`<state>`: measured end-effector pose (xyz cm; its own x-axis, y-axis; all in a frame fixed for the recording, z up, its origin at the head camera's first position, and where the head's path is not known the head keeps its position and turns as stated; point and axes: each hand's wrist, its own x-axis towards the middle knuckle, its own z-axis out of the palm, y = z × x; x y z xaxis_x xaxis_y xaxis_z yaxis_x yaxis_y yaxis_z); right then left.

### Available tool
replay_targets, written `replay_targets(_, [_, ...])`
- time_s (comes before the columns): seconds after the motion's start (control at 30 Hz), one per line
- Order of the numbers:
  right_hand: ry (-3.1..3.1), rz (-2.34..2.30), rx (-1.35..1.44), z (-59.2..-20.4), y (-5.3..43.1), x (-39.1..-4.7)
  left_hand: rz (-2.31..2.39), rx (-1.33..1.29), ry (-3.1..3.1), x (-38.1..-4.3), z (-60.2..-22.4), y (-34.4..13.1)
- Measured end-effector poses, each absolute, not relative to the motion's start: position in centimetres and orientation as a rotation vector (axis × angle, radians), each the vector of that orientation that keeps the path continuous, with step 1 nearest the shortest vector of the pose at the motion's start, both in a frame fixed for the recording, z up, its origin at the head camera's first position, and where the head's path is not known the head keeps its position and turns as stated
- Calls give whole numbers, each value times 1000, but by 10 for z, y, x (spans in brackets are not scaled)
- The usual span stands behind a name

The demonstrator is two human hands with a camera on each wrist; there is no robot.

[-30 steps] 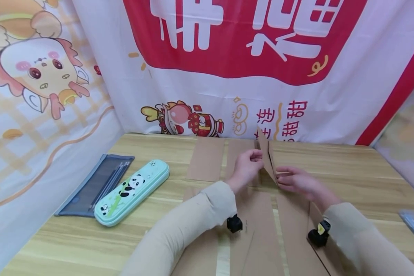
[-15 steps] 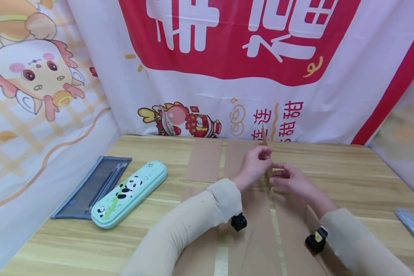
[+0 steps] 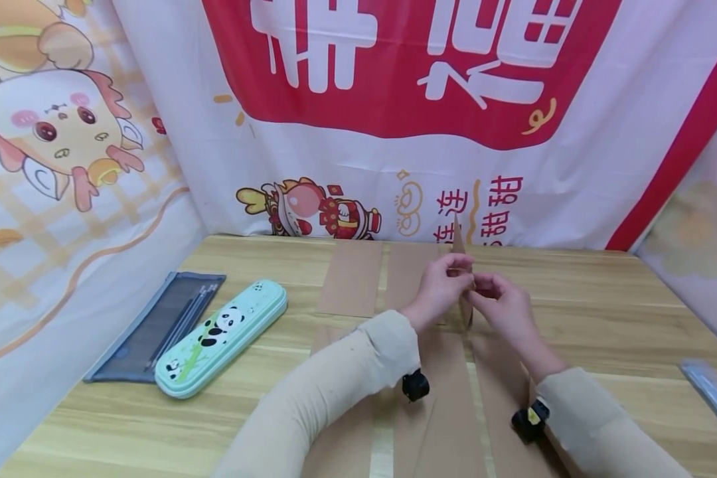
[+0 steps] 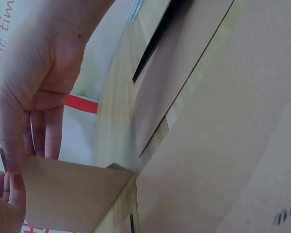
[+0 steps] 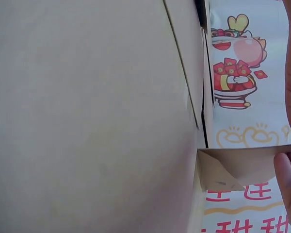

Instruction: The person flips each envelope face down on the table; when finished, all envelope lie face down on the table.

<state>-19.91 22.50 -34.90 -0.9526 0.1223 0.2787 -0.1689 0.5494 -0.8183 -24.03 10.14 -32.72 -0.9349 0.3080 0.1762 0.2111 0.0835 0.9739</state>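
Note:
A brown cardboard flap stands upright at the far side of a flattened cardboard box. My left hand pinches the flap's edge from the left. My right hand meets it from the right, with thumb and fingers at the same edge. In the left wrist view the flap hangs between both hands, the right hand's fingers reaching behind it. In the right wrist view the right thumb lies against the flap. Two more flaps lie flat to the left.
A mint panda pencil case and a dark mesh zip pouch lie on the wooden table at left. A bluish clear item sits at the right edge. A printed cloth hangs behind the table.
The flap has swung from a leaning position to more upright. My right hand has moved left and up along it, from open fingers near its base to a pinch beside the left hand.

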Motion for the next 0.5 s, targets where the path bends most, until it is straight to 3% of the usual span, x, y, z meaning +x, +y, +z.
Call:
replay_targets(0.3, [-2437,1078,28,-351,223,-198,2068,537,2146,-246,-331,101])
replay_targets(0.5, [-2388,974,-40,-351,222,-196,2040,705,2126,-247,-339,101])
